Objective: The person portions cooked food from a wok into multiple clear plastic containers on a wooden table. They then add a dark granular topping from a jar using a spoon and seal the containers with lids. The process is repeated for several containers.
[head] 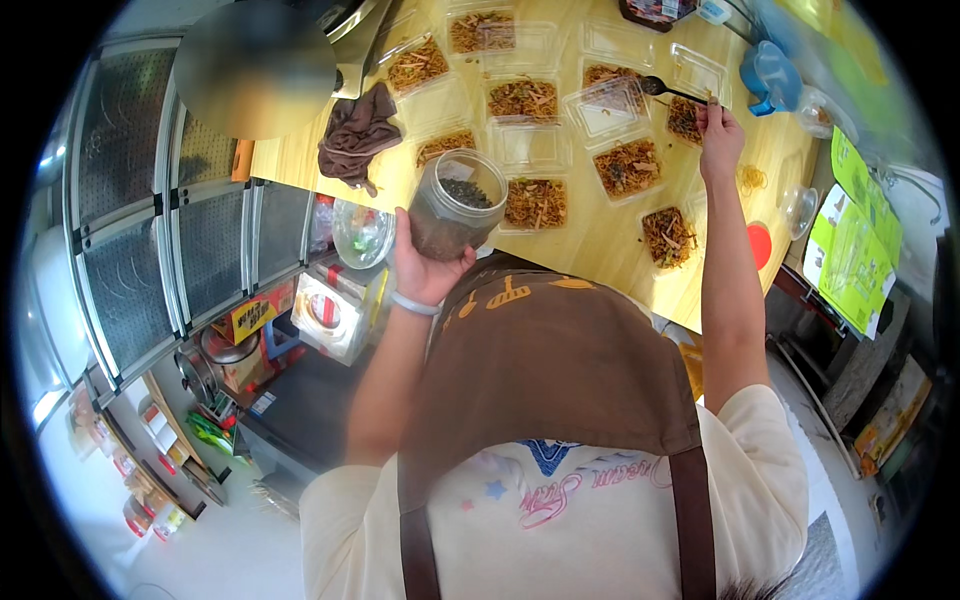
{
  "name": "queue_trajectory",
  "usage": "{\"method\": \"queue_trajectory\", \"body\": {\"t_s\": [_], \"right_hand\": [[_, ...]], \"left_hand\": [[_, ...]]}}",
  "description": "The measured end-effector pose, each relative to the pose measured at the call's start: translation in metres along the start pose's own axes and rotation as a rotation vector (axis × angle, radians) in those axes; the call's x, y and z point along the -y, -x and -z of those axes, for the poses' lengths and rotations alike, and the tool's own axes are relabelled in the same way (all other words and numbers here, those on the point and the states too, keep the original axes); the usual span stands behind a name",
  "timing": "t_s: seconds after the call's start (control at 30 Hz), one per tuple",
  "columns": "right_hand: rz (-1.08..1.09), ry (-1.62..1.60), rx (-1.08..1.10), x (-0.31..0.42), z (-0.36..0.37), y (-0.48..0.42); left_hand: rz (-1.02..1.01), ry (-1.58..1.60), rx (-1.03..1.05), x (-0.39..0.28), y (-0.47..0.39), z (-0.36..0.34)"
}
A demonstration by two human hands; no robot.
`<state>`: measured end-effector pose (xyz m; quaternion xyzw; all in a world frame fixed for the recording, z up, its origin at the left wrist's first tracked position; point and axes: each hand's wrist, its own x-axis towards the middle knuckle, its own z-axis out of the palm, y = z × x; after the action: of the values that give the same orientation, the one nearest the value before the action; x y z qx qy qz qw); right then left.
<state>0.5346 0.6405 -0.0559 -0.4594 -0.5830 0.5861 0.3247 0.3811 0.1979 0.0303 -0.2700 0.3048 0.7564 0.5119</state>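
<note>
My left hand (435, 266) holds a clear wide-mouthed jar (459, 206) tilted near the table's front edge, with dark crumbly bits inside. At the far right, my right hand (721, 139) grips the handle of a black spoon (656, 86). The spoon's bowl is over a clear plastic box of noodles (611, 75). Below the handle lies another noodle box (684, 120). Dark topping covers noodles in the box (628, 169) nearer me and in the front-right one (667, 236). Noodles with pale strips fill a box (536, 202) just right of the jar.
A brown cloth (360, 139) lies on the wooden table (592, 240) at left. On the right are a blue plastic jug (771, 79), rubber bands (752, 178), a red lid (759, 246) and a clear round container (799, 210). Metal-framed panels (127, 285) stand on the left.
</note>
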Motion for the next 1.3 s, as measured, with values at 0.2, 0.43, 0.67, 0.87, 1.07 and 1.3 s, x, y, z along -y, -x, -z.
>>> {"method": "queue_trajectory", "body": {"t_s": [0.2,0.43,0.67,0.87,1.07,1.3], "right_hand": [[-0.003,-0.028,-0.027,-0.002,-0.002,0.003],[-0.017,-0.033,-0.03,0.002,-0.001,0.006],[-0.01,-0.155,-0.066,0.004,0.0,0.006],[-0.02,-0.256,-0.011,0.04,-0.045,0.032],[0.03,-0.059,0.167,0.042,-0.11,0.068],[0.158,0.158,0.271,0.019,-0.151,0.082]], "left_hand": [[0.006,-0.018,0.009,-0.001,0.0,0.002],[0.002,-0.01,0.006,-0.003,-0.001,0.002],[0.008,-0.007,0.012,-0.003,-0.002,0.001],[-0.001,0.006,-0.004,-0.004,0.0,0.003],[0.012,0.006,0.008,-0.003,0.003,0.0],[-0.028,0.034,-0.014,-0.005,0.008,0.015]]}}
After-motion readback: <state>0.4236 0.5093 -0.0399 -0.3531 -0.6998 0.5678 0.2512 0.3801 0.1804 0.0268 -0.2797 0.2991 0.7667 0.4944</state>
